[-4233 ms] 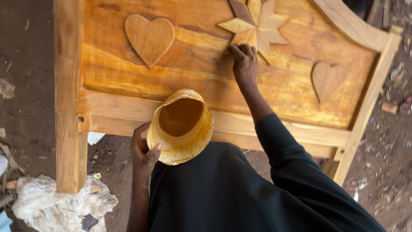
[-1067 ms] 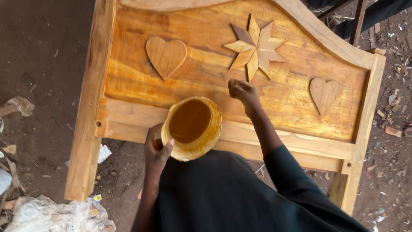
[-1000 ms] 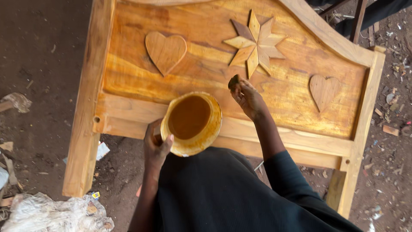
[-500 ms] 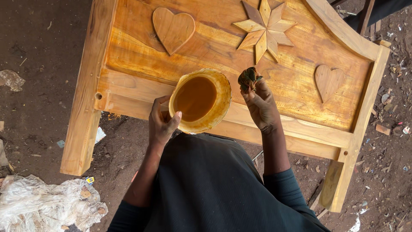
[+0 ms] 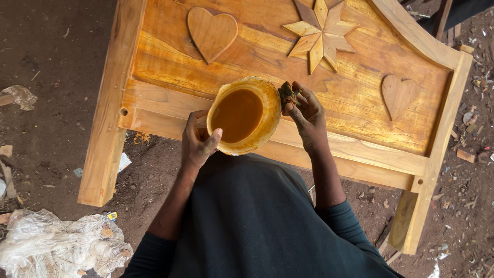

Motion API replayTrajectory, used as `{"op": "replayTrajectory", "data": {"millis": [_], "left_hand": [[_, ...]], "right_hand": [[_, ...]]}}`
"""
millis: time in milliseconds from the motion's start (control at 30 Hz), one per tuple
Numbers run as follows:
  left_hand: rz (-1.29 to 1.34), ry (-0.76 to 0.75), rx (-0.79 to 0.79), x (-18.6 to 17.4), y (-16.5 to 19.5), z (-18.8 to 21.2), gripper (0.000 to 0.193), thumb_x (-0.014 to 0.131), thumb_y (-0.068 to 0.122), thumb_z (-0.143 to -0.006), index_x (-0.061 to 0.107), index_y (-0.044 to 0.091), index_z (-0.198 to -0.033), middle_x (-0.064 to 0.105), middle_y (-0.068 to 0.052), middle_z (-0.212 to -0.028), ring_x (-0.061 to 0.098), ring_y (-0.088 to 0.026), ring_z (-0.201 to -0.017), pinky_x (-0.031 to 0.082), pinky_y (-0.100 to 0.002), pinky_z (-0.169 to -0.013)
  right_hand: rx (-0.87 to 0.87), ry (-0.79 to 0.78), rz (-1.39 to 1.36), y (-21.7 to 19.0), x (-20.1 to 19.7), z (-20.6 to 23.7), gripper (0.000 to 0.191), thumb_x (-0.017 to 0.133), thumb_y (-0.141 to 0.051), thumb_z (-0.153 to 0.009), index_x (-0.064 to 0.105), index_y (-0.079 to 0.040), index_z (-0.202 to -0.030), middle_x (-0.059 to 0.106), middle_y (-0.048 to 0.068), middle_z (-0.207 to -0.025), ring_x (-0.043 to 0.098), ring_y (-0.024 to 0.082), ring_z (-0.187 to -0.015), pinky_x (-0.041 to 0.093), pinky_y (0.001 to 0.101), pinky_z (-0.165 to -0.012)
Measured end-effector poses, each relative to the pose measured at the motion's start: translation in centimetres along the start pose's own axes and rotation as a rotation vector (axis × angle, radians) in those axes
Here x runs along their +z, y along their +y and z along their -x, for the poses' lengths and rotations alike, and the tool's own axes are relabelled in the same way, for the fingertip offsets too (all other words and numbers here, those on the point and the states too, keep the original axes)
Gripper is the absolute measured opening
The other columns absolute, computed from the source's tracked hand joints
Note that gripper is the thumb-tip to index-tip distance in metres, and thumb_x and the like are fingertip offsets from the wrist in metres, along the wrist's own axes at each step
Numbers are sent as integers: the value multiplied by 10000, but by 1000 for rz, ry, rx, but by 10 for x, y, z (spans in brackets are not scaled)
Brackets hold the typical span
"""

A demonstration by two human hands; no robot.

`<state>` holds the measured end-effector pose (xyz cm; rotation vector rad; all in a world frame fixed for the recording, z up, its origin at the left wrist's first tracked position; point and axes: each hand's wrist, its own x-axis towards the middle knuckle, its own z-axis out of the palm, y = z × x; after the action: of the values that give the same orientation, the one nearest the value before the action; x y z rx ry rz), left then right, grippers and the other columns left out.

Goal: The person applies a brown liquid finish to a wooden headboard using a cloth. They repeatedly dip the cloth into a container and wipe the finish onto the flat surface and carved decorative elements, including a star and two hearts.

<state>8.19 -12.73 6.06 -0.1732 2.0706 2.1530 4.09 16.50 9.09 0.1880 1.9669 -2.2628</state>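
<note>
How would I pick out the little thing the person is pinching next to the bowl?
Start at the big wooden headboard with carved hearts and a star. In front of it the left hand holds a yellow bowl of brown liquid. At the bowl's right rim, the right hand pinches a small dark wad, the only dark, crumpled thing against the pale wood.

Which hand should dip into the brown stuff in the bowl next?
Probably the right hand. It already pinches the small dark rag right beside the rim of the yellow bowl. The left hand is busy gripping the bowl from the other side, holding it up.
</note>
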Motion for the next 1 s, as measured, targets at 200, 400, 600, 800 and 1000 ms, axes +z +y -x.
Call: {"op": "replayTrajectory", "data": {"millis": [200, 400, 600, 800, 1000], "left_hand": [[40, -17, 2, 1, 0, 1, 696, 773, 416, -871, 461, 6, -1339, 693, -111, -810, 671, -139, -587, 568, -270, -466], [13, -8, -28, -1, -3, 2, 680, 760, 423, -865, 472, 17, -1329, 684, -123, -768, 652, -122, -545, 541, -258, -465], [-46, 28, 80, -1, 3, 0, 590, 753, 394, -906, 523, 14, -1295, 680, -95, -870, 635, -115, -589, 550, -259, -508], [-59, 9, -15, 1, 14, -2, 628, 736, 426, -840, 516, 21, -1267, 698, -111, -770, 642, -141, -520, 544, -283, -433], [-183, 12, 23, 0, 14, -3, 615, 682, 479, -871, 524, 34, -1266, 742, -131, -818, 741, -169, -613, 620, -300, -502]], "right_hand": [[-101, -13, 163, 9, -6, 0, 614, 746, -111, -981, 483, 37, -1516, 651, 153, -1405, 631, 190, -1282, 548, 358, -1077], [-167, -87, 305, 3, -8, 14, 697, 776, -15, -932, 452, 26, -1547, 659, 139, -1329, 643, 184, -1188, 565, 376, -1098], [-326, -83, 471, -9, -3, 10, 616, 756, 34, -920, 509, 11, -1484, 618, 159, -1387, 655, 220, -1234, 604, 388, -1047], [-357, -49, 642, -15, -4, 7, 570, 809, -38, -875, 602, -12, -1406, 735, 148, -1219, 740, 208, -1079, 644, 356, -940], [-396, -75, 680, -13, -13, 4, 514, 792, -49, -889, 642, -15, -1379, 764, 136, -1171, 760, 190, -1023, 641, 337, -908]]}}
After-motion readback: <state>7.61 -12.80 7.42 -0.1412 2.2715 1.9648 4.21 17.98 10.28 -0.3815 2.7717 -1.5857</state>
